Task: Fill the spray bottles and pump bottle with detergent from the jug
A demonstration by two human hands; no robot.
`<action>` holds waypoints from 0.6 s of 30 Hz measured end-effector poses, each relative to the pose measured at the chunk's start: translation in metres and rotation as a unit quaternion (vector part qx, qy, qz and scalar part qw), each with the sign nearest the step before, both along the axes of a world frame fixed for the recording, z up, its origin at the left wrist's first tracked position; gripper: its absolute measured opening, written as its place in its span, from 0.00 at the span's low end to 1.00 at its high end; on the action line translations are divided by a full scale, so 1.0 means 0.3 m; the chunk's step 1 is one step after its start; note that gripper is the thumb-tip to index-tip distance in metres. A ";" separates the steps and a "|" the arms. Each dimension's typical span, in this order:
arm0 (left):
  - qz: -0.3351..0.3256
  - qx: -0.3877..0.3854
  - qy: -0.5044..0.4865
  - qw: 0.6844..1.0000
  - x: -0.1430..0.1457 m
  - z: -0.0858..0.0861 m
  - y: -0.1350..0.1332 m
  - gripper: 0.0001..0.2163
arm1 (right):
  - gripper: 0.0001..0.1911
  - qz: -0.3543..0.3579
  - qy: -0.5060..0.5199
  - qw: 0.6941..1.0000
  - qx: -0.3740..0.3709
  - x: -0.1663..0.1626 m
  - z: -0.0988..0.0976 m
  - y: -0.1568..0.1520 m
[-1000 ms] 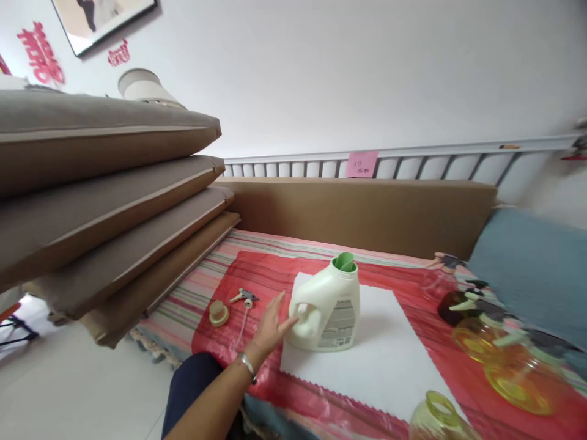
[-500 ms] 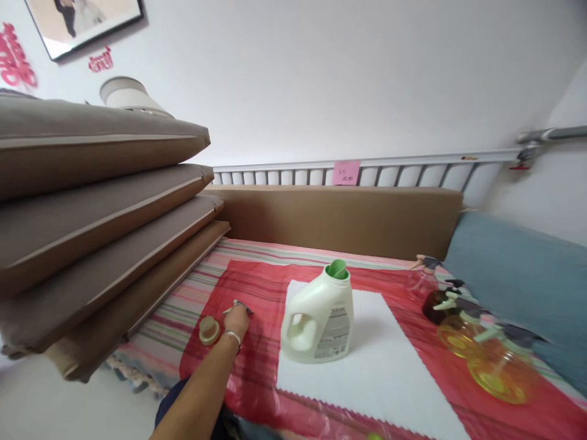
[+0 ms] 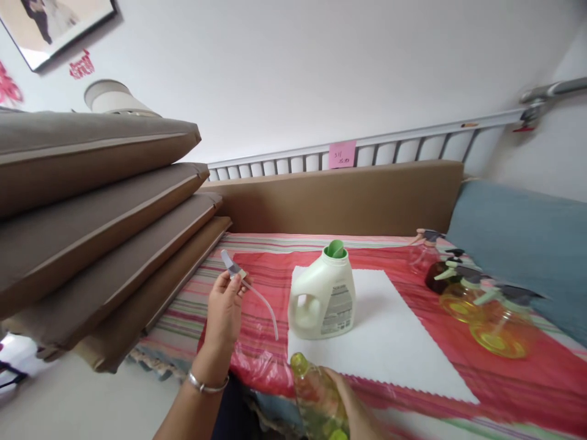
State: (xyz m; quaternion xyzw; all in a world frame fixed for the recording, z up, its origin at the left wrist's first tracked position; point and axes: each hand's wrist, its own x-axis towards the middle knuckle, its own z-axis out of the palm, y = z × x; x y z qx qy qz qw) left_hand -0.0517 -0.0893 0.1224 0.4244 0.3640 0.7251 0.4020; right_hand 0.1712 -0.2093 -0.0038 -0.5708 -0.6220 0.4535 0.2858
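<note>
Surface: bed w/ red plastic sheet, white mat.
Left hand: grip pinches spray trigger head, dip tube hanging clear.
Right hand: wrapped round yellow-green bottle, neck up, open.
Nearby: detergent jug upright on mat, uncapped; spray bottles far right.

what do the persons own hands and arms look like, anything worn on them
Both are bare, with no gloves and no sleeves in view. The left hand has a thin silver bangle around its wrist. The right hand shows only partly at the bottom edge; nothing worn on it is visible.
</note>
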 end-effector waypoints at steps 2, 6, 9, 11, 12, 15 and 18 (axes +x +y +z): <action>-0.013 0.026 -0.059 0.998 0.038 0.021 -0.035 0.11 | 0.48 0.003 -0.015 1.000 -0.012 -0.014 0.036 -0.001; -0.039 0.046 -0.104 0.993 0.107 0.039 -0.073 0.10 | 0.48 -0.005 -0.007 1.000 -0.019 -0.013 0.074 -0.015; -0.059 0.045 -0.113 0.991 0.148 0.041 -0.094 0.09 | 0.48 -0.018 0.005 1.000 -0.016 -0.001 0.080 -0.022; -0.070 0.043 -0.116 0.990 0.166 0.043 -0.107 0.09 | 0.48 -0.024 0.009 1.000 -0.011 0.005 0.080 -0.022; -0.072 0.044 -0.119 0.989 0.171 0.046 -0.112 0.09 | 0.48 -0.026 0.012 1.000 -0.008 0.006 0.079 -0.022; -0.064 0.050 -0.125 0.989 0.174 0.059 -0.124 0.10 | 0.47 -0.023 0.023 0.999 -0.002 0.006 0.073 -0.026; -0.061 0.057 -0.124 0.989 0.168 0.071 -0.132 0.10 | 0.47 -0.023 0.033 0.999 -0.005 0.002 0.062 -0.031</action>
